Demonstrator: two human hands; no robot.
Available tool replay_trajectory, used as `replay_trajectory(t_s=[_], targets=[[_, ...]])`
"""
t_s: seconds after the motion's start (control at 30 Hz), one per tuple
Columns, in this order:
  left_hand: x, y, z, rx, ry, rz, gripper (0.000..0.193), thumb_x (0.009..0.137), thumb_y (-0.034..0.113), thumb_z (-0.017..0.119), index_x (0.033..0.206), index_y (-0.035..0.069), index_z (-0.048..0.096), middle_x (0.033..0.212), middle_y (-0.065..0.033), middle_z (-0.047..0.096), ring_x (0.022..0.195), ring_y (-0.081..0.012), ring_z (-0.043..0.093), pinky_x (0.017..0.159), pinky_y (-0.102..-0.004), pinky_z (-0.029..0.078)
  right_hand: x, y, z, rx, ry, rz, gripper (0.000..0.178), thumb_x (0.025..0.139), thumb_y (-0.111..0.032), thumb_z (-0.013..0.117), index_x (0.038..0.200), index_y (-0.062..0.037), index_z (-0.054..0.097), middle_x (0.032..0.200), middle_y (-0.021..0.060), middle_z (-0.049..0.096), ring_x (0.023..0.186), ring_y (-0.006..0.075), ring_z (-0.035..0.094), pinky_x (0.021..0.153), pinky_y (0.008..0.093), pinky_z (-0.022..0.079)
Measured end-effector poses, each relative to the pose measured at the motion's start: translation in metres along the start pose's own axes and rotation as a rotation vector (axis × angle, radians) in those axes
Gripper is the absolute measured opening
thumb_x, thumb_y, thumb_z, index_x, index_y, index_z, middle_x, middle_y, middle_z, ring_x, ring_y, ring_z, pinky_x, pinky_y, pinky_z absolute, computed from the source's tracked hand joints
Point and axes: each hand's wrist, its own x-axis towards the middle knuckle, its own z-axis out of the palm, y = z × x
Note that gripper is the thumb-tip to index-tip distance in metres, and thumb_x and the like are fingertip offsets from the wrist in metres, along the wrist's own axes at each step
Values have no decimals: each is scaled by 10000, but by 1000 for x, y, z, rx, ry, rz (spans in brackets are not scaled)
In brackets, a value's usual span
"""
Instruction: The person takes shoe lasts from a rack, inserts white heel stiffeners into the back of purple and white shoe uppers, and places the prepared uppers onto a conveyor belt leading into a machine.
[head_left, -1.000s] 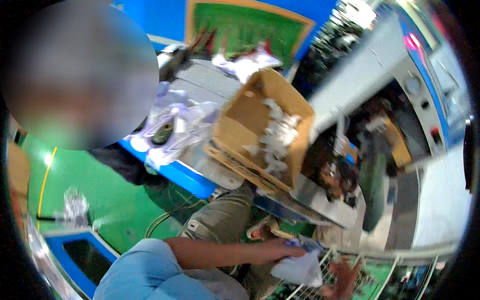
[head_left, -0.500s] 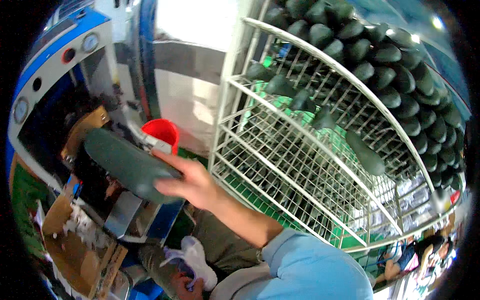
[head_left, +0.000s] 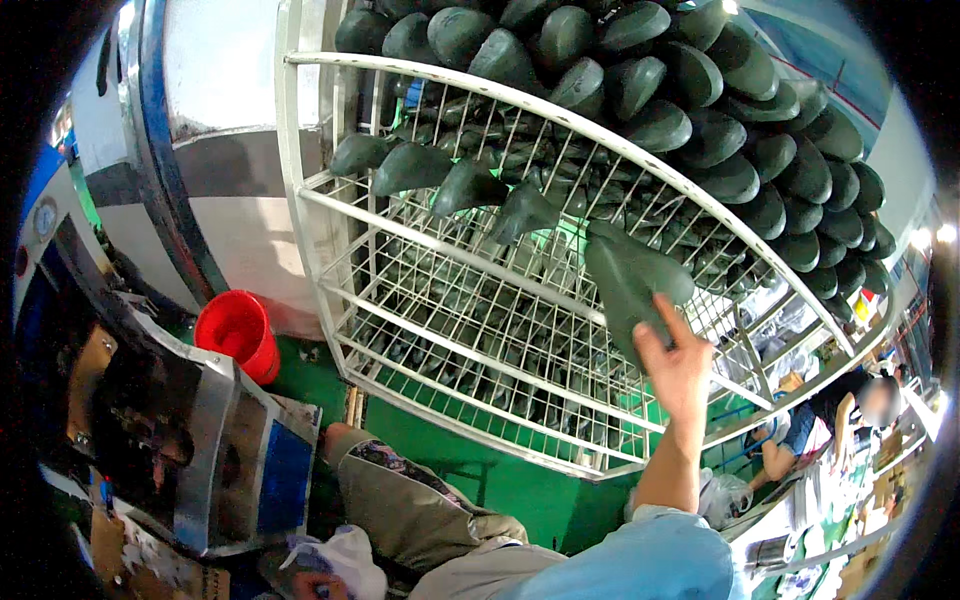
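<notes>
At the right-hand end of a row of dark green shoe lasts on the white wire rack (head_left: 450, 240), my right hand (head_left: 682, 365) is at a dark green shoe last (head_left: 630, 275), its thumb and a finger against the lower part. The last slants across the rack's bars and is a little blurred. Whether it overlaps another last there I cannot tell. At the lower edge, left of my knee, my left hand (head_left: 316, 587) is partly cut off by the frame. It holds a white shoe (head_left: 352, 560) with lilac parts.
More dark lasts (head_left: 715, 135) are piled on the rack's top. A red bucket (head_left: 238, 335) stands on the green floor. On the left is a machine (head_left: 215, 440) with metal and blue panels; a cardboard box (head_left: 130, 560) lies below it. Another person (head_left: 815, 425) sits at far right.
My view has turned right. My right hand has gone from near the machine, holding a last, over to the end of the row on the rack. My left hand stays on the white shoe.
</notes>
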Motion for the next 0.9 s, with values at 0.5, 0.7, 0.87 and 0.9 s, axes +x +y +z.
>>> replay_trajectory(t_s=[0.5, 0.7, 0.87, 0.9], targets=[[-158, 111, -241, 556, 694, -1053, 466, 830, 398, 695, 999, -24, 597, 813, -125, 614, 746, -244, 554, 687, -377, 450, -14, -27, 150, 160, -284, -502, 470, 972, -359, 512, 1255, 4, 607, 1175, 178, 661, 993, 326, 671, 801, 395, 552], [-162, 38, -252, 494, 760, -932, 926, 745, 611, 739, 1322, -56, 461, 1182, -277, 620, 1045, -382, 636, 880, -425, 497, -81, -105, 240, 256, -865, -1308, 407, 993, -319, 520, 1160, 16, 680, 1085, 241, 671, 942, 372, 646, 811, 428, 553], [-171, 36, -224, 527, 1058, -889, 618, 846, 558, 664, 897, -58, 646, 780, -288, 632, 784, -428, 638, 689, -479, 481, -163, -182, 260, 469, -981, -1507, 261, 903, -206, 616, 1071, -21, 689, 968, 165, 704, 895, 296, 679, 758, 370, 531], [-158, 53, -222, 479, 985, -1095, 559, 852, 499, 674, 812, -59, 658, 746, -279, 631, 753, -439, 633, 670, -482, 483, -184, -195, 245, 526, -993, -1496, 255, 887, -209, 630, 1055, -26, 686, 940, 153, 699, 863, 301, 673, 734, 368, 529]])
